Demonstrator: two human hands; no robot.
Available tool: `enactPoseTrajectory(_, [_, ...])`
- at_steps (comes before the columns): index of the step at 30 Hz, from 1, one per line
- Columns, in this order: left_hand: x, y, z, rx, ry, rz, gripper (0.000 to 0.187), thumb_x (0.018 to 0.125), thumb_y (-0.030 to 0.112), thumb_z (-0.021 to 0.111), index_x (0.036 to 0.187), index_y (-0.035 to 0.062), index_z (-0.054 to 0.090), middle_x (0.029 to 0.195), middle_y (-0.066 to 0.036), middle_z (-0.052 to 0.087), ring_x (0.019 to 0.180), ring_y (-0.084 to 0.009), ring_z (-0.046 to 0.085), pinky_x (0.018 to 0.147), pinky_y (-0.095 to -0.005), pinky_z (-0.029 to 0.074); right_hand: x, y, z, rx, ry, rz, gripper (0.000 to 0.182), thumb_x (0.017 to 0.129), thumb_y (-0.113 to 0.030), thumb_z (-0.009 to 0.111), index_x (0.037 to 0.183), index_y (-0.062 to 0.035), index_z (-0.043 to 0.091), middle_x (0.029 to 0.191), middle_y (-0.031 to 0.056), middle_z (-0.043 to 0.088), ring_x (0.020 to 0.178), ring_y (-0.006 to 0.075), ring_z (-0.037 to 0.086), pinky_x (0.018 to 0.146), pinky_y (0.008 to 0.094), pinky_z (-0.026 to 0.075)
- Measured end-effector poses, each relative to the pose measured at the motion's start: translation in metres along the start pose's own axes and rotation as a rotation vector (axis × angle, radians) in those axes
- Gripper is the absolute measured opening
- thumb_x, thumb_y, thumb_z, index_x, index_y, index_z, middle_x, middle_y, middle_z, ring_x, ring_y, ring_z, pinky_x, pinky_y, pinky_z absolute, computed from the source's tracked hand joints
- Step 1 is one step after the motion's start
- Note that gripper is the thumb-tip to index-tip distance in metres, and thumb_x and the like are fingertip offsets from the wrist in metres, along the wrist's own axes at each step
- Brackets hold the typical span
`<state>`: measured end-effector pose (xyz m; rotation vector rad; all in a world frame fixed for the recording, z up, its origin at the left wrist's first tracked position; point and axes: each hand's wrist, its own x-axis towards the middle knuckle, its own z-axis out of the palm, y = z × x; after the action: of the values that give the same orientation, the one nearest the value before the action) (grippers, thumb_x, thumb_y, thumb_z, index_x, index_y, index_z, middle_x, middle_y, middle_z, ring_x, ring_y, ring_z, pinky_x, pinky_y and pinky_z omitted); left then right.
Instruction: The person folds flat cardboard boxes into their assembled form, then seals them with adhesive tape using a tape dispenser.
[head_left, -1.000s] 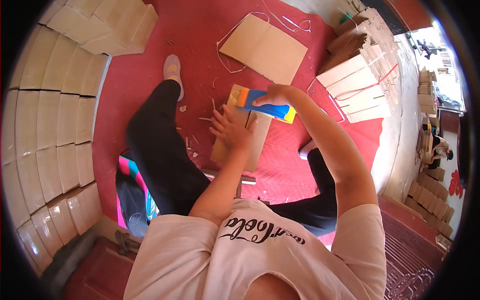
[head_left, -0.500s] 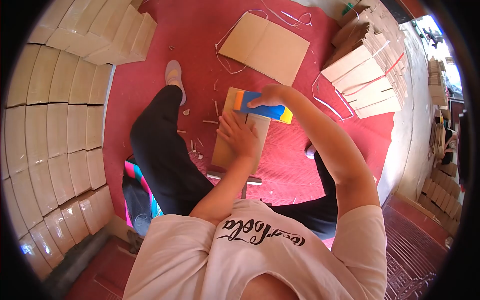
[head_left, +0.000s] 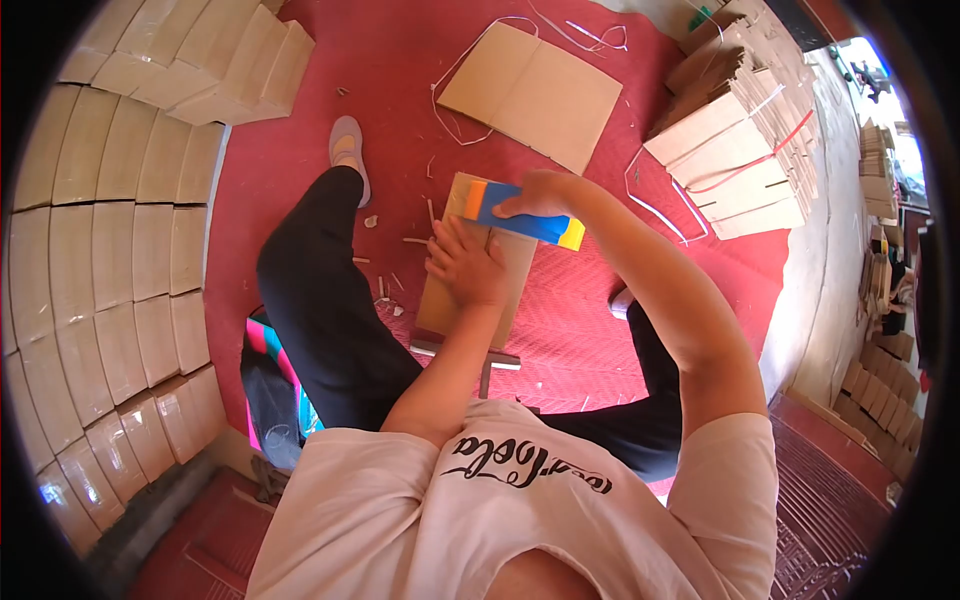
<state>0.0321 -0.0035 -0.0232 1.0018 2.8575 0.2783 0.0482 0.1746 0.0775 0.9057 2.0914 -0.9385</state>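
Observation:
A narrow cardboard box [head_left: 437, 300] lies lengthwise between my legs in the head view. My left hand [head_left: 470, 268] rests flat on its top with the fingers spread, just below a blue tool with an orange end and a yellow end [head_left: 545, 224]. That tool looks like a hand-held tape dispenser, though its working parts are hidden. My right hand [head_left: 540, 196] is wrapped round it from above and holds it across the far part of the box. The orange end points left and the yellow end sticks out to the right.
A flat cardboard sheet [head_left: 535, 90] lies ahead on the red floor, with white strapping [head_left: 660, 212] nearby. Tied flat cartons [head_left: 735, 150] stand at the right. Stacked boxes [head_left: 100, 260] line the left. A dark bar [head_left: 500, 358] crosses beneath the box's near end.
My left hand has slid slightly up and to the left on the box. The blue tool and my right hand stay almost in place.

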Motion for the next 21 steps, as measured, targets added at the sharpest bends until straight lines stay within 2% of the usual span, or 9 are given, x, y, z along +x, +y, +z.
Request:
enactPoseTrajectory(2, [0.000, -0.001, 0.001, -0.009, 0.018, 0.010, 0.073, 0.085, 0.038, 0.050, 0.140, -0.0015, 0.026, 0.144, -0.024, 0.026, 0.126, -0.0414, 0.031, 0.100, -0.0551, 0.025, -0.001, 0.006, 0.002, 0.023, 0.051, -0.040, 0.074, 0.070, -0.062, 0.064, 0.102, 0.0050, 0.065, 0.104, 0.0201, 0.063, 0.092, 0.0304, 0.063, 0.079, 0.0388, 0.048])
enactPoseTrajectory(4, [-0.003, -0.002, 0.005, -0.015, 0.053, 0.037, 0.071, 0.085, 0.036, 0.050, 0.140, -0.0014, 0.026, 0.144, -0.024, 0.026, 0.126, -0.0419, 0.030, 0.100, -0.0553, 0.025, -0.021, 0.002, -0.010, 0.006, -0.062, -0.023, 0.076, 0.070, -0.060, 0.064, 0.107, 0.0057, 0.062, 0.103, 0.0198, 0.063, 0.091, 0.0297, 0.063, 0.077, 0.0391, 0.048])
enactPoseTrajectory(8, [0.000, -0.001, 0.006, -0.012, 0.042, 0.031, 0.070, 0.085, 0.034, 0.050, 0.140, -0.0011, 0.027, 0.144, -0.024, 0.025, 0.126, -0.0423, 0.030, 0.099, -0.0554, 0.025, -0.050, 0.025, -0.017, -0.013, 0.007, -0.046, 0.072, 0.070, -0.058, 0.066, 0.107, 0.0040, 0.063, 0.106, 0.0220, 0.062, 0.096, 0.0327, 0.062, 0.081, 0.0395, 0.047])
enactPoseTrajectory(11, [-0.001, 0.001, 0.005, -0.019, 0.036, 0.023, 0.067, 0.086, 0.033, 0.050, 0.140, 0.0001, 0.028, 0.144, -0.024, 0.024, 0.126, -0.0420, 0.029, 0.099, -0.0557, 0.025, -0.052, 0.047, -0.010, 0.030, 0.001, 0.057, 0.075, 0.070, -0.058, 0.066, 0.107, 0.0066, 0.062, 0.105, 0.0227, 0.062, 0.095, 0.0332, 0.062, 0.079, 0.0393, 0.048])
enactPoseTrajectory(13, [-0.003, 0.001, 0.003, -0.033, 0.046, 0.032, 0.064, 0.087, 0.030, 0.051, 0.140, 0.0013, 0.029, 0.145, -0.023, 0.022, 0.126, -0.0419, 0.029, 0.099, -0.0557, 0.025, -0.046, 0.058, -0.001, 0.037, 0.029, 0.055, 0.075, 0.069, -0.064, 0.065, 0.101, 0.0039, 0.064, 0.097, 0.0200, 0.064, 0.087, 0.0304, 0.063, 0.072, 0.0362, 0.049])
enactPoseTrajectory(20, [-0.007, -0.001, 0.003, -0.034, 0.064, 0.077, 0.064, 0.087, 0.028, 0.052, 0.140, 0.0016, 0.029, 0.146, -0.023, 0.019, 0.131, -0.0407, 0.024, 0.103, -0.0578, 0.021, -0.027, 0.073, 0.016, 0.045, 0.048, 0.023, 0.077, 0.068, -0.064, 0.065, 0.098, 0.0068, 0.064, 0.095, 0.0212, 0.064, 0.086, 0.0307, 0.064, 0.072, 0.0370, 0.049])
enactPoseTrajectory(21, [-0.007, -0.001, 0.000, -0.030, 0.046, 0.101, 0.071, 0.085, 0.034, 0.055, 0.140, -0.0004, 0.028, 0.147, -0.024, 0.017, 0.133, -0.0412, 0.021, 0.104, -0.0589, 0.018, -0.031, 0.068, 0.012, 0.050, 0.011, 0.045, 0.078, 0.069, -0.063, 0.065, 0.102, 0.0069, 0.063, 0.101, 0.0224, 0.063, 0.092, 0.0322, 0.062, 0.077, 0.0385, 0.048])
